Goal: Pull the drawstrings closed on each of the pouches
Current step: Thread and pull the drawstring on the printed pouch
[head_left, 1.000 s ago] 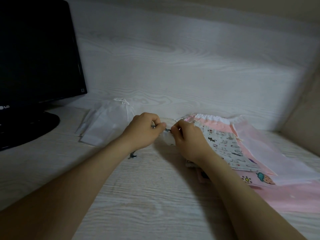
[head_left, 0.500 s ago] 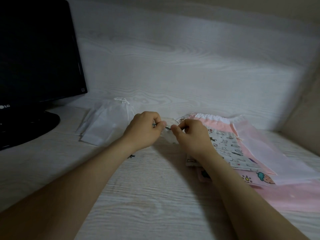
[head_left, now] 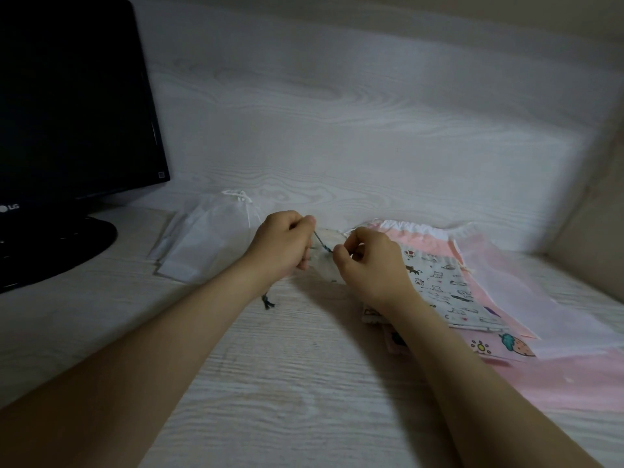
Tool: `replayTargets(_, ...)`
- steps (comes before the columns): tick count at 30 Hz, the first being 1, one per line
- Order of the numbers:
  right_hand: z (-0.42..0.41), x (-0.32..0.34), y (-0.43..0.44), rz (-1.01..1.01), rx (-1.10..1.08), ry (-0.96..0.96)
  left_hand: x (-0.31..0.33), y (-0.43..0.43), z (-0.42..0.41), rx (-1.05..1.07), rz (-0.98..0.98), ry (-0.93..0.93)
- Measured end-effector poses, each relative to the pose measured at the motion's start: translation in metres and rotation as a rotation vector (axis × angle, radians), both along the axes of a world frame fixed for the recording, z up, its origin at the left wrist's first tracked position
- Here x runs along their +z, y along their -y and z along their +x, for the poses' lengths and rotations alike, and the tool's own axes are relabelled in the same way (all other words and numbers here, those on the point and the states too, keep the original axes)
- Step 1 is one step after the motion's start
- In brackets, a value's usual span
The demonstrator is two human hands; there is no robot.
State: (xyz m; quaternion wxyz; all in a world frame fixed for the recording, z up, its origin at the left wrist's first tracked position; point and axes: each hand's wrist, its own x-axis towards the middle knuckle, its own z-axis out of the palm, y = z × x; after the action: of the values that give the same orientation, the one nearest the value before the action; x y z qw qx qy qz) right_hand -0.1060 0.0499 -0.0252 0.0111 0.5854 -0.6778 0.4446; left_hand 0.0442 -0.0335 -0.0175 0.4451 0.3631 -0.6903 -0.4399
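A small pale fabric pouch [head_left: 326, 265] lies on the desk between my hands, mostly hidden by them. A dark blue-green drawstring [head_left: 322, 246] runs across its top. My left hand [head_left: 282, 246] grips one end of the string, and its knotted tail [head_left: 267, 302] hangs out below the wrist. My right hand [head_left: 368, 261] pinches the string at the pouch's other side. To the right lies a pile of pouches: a cat-print pouch [head_left: 445, 292], a pink pouch with a white top [head_left: 418, 231] and a sheer pale pink pouch [head_left: 526, 298].
White sheer pouches [head_left: 202, 241] with a white cord lie at the left. A black monitor [head_left: 67, 106] on a round base [head_left: 50, 251] stands at far left. A wood-grain wall closes the back, and a beige wall [head_left: 594, 224] closes the right.
My hands have drawn slightly apart, and a short stretch of the dark string now shows between them. The right hand has shifted a little to the right.
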Motion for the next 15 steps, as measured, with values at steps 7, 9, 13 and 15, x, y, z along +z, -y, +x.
replayTargets(7, -0.002, -0.001, 0.001, 0.036, 0.008, -0.020, 0.004, -0.008, -0.001, 0.042, 0.042, -0.222)
replayTargets(9, -0.001, -0.001, 0.000, 0.031, 0.000, -0.033, 0.006, -0.013, 0.000, -0.005, 0.059, -0.263)
replayTargets(13, 0.000, 0.002, -0.002, -0.010, -0.006, -0.066, 0.007, -0.014, 0.001, -0.127, 0.092, -0.279)
replayTargets(15, 0.000, 0.003, -0.003, -0.023, 0.028, -0.075, 0.005, -0.013, 0.000, -0.147, 0.059, -0.207)
